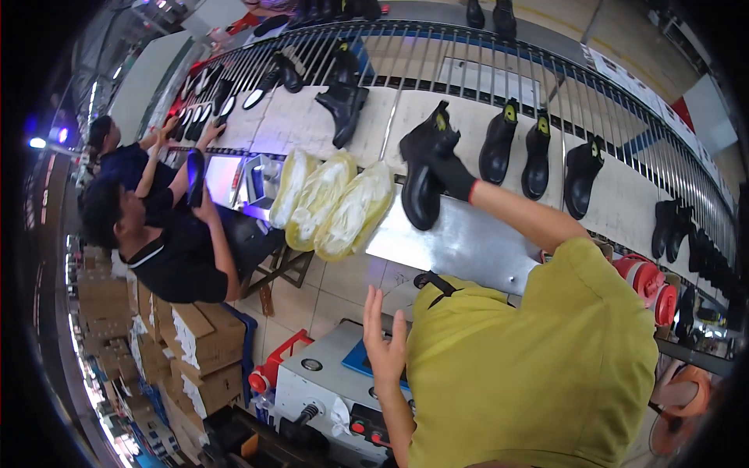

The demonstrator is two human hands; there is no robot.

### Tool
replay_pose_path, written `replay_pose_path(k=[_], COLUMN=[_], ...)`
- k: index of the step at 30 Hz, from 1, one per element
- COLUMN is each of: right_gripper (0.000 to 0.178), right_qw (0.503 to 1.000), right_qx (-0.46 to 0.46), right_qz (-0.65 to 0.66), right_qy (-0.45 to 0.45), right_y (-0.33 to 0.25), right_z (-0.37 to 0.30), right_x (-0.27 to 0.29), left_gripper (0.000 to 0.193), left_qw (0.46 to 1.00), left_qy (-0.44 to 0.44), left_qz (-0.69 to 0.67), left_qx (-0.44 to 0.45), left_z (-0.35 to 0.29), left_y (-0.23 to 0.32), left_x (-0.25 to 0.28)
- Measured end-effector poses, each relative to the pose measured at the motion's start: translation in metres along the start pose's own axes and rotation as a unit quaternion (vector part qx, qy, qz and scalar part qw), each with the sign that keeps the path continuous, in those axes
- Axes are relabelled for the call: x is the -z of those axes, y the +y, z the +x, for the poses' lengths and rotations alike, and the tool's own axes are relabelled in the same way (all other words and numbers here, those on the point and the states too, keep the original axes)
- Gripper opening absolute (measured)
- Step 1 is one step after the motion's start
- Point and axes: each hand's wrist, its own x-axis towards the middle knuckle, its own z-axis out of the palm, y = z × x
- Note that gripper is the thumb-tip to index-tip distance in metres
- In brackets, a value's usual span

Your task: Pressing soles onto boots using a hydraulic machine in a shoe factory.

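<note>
- Landmark: the silver sheet-metal tabletop (480, 246), in front of the person in the yellow-green cloth shirt (538, 366). All places below refer to it.
- Workpiece: one black leather ankle boot (421, 199), at the tabletop's far edge, left of its middle. I cannot tell whether its sole touches the metal.
- Long axis: runs roughly from the far side of the tabletop toward the person, toe nearest the person, shaft opening farthest away.
- Right hand (454, 175): wears a black glove with a red cuff edge; closed on the boot from its right side, near the ankle. Glove and leather merge in tone, so I cannot confirm each finger's position.
- Left hand (384, 343): bare, fingers spread, holding nothing; raised on the near side of the tabletop, toward its left end.
- Governing relation: the boot lies forward of the left hand, well apart from it, with the toe as its closest part. The right hand is nearer, already in contact. In my judgement, any two-handed grip depends on closing that toe-to-left-hand gap.
</note>
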Motion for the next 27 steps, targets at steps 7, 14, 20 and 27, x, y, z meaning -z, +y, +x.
replay_pose_path(k=[7,14,20,27], right_gripper=[0.066,0.053,0.062,0.034], right_qw=[0.844,0.643,0.965,0.984], right_qx=[0.084,0.373,0.003,-0.066], right_qz=[-0.407,-0.462,-0.225,-0.067], right_qy=[0.339,0.483,0.134,-0.152], right_y=[0.076,-0.003,0.116,0.161], right_z=[0.179,0.145,0.280,0.460], right_x=[0.180,0.037,-0.054,-0.099], left_gripper=[0.042,0.044,0.047,0.039], left_qw=[0.968,0.921,0.867,0.897], left_qy=[-0.010,0.180,0.179,0.182], left_qz=[-0.163,-0.140,-0.212,-0.209], left_qx=[0.192,0.315,0.415,0.344], left_z=[0.009,-0.048,-0.038,-0.019], left_y=[-0.072,-0.124,-0.129,-0.116], left_x=[0.026,0.037,0.000,-0.009])
